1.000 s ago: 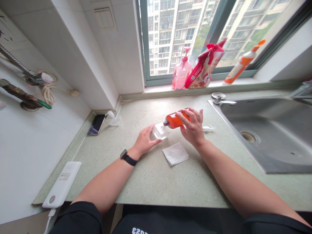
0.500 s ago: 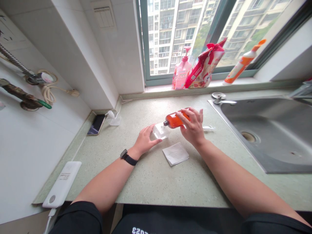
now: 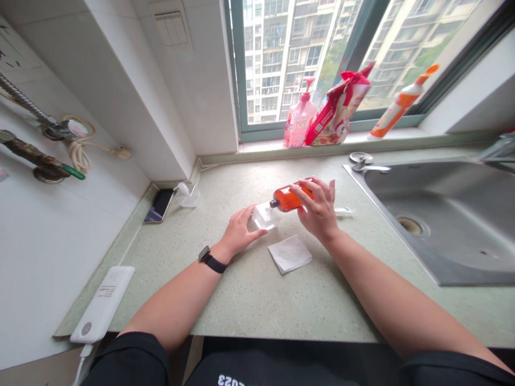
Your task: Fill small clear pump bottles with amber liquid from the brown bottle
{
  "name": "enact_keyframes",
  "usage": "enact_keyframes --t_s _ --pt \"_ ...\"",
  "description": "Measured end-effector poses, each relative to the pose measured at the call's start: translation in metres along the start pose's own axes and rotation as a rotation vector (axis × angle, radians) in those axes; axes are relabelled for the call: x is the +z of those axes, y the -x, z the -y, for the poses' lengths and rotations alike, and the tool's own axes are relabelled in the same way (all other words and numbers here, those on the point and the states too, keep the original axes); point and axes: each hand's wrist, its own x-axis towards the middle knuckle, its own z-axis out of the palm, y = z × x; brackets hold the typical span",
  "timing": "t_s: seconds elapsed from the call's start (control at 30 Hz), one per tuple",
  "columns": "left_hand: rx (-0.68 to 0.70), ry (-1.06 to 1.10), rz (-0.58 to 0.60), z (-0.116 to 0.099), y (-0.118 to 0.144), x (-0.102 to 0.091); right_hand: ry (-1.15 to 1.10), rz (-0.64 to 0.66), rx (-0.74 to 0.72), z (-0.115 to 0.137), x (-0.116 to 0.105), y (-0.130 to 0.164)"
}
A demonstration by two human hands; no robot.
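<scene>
orange bottle (image 3: 288, 199) tilts toward a clear container (image 3: 265, 216)
the right hand (image 3: 318, 208) grips the bottle, its neck at the container's top; the left hand (image 3: 241, 229) holds the container on the desk (image 3: 281, 311) between thumb and fingers, a folded white tissue (image 3: 290, 254) lying near them.

front counter (image 3: 277, 311): passable | folded tissue (image 3: 289, 254): obstacle beyond | orange bottle (image 3: 286, 199): blocks right of clear container (image 3: 264, 218)

Speckled green countertop (image 3: 249, 300), 1 folded white tissue (image 3: 289, 254), 1 phone (image 3: 160, 205), 1 white power bank (image 3: 105, 300)
</scene>
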Motion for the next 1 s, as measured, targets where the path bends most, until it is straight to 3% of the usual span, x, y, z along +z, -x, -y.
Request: enact_keyframes --t_s 1.0 --pt "-0.026 0.004 0.003 -0.0038 0.0002 -0.0015 0.014 -0.023 -0.013 0.0010 0.0001 -0.0006"
